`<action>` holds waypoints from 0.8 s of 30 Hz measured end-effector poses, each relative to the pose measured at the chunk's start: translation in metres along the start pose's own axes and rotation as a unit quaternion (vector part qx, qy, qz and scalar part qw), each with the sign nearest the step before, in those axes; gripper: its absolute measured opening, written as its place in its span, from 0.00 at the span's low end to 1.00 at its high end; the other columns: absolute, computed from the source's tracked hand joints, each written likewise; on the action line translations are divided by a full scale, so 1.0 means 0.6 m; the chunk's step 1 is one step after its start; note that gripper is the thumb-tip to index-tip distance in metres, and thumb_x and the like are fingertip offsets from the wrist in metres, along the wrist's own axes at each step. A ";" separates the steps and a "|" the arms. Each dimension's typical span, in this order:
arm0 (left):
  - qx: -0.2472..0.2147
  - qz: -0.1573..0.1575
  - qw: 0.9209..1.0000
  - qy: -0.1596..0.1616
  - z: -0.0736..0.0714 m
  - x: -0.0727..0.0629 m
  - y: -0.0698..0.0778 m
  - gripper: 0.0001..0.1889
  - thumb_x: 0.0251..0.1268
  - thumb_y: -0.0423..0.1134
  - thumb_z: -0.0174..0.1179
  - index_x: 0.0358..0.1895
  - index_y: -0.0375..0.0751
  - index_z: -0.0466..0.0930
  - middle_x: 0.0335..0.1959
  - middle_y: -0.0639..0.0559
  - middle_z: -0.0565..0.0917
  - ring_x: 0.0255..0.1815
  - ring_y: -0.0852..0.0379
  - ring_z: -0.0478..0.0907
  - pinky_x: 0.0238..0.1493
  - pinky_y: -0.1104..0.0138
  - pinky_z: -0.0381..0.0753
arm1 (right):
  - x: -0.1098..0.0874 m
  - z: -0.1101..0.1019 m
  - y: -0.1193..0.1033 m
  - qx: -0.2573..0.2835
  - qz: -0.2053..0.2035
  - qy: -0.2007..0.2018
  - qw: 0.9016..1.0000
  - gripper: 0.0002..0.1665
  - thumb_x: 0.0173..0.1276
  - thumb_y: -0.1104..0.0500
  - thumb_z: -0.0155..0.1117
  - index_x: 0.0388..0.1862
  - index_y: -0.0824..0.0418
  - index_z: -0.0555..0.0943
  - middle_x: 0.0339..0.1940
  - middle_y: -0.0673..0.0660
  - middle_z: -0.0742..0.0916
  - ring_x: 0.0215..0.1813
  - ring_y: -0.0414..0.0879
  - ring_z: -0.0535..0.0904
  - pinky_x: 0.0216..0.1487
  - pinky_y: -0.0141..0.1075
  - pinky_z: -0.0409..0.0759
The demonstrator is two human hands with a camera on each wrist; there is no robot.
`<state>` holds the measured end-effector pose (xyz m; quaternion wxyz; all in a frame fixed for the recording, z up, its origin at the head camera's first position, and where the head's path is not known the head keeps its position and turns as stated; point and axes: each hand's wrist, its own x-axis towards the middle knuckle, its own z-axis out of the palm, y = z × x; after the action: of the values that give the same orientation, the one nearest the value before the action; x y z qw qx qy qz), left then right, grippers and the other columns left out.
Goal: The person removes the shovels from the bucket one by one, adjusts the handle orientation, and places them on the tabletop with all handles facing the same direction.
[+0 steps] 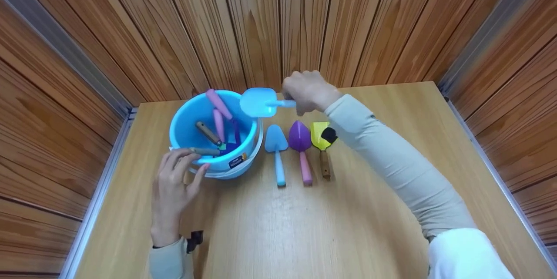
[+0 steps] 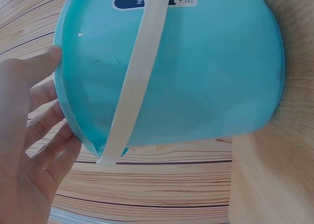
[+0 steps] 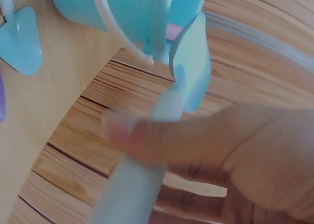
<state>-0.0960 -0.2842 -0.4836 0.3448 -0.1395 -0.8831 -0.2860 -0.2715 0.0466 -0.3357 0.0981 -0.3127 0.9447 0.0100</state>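
Observation:
A blue bucket [image 1: 213,131] with a white handle [image 2: 135,77] stands at the left of the table. My left hand [image 1: 176,183] holds its near rim, thumb and fingers at the edge. Inside lie several toy garden tools, among them two with pink handles [image 1: 219,104] and two with brownish handles [image 1: 208,132]. Above the bucket's right rim, my right hand [image 1: 311,92] grips a light blue shovel [image 1: 258,102] by its handle, blade pointing left. In the right wrist view the fingers wrap the shovel's handle [image 3: 132,185], and the blade overlaps the bucket's rim.
Right of the bucket, a blue trowel [image 1: 276,139], a purple trowel [image 1: 300,136] with a pink handle and a yellow shovel [image 1: 320,135] with a brown handle lie in a row on the table [image 1: 278,226]. Wood-plank walls [image 1: 261,22] enclose the back and sides.

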 end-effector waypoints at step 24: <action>0.003 -0.007 1.000 -0.004 -0.001 0.000 0.001 0.17 0.62 0.41 0.79 0.52 0.41 0.91 0.55 0.47 0.89 0.62 0.48 0.82 0.61 0.42 0.87 | -0.116 0.213 0.136 0.373 0.120 0.026 0.920 0.27 0.61 0.55 0.85 0.56 0.61 0.85 0.51 0.58 0.88 0.53 0.54 0.84 0.54 0.46 0.86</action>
<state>-0.0954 -0.2844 -0.4830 0.3399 -0.1336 -0.8861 -0.2853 -0.2424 0.1638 -0.4510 0.1807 -0.1374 0.9127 -0.3398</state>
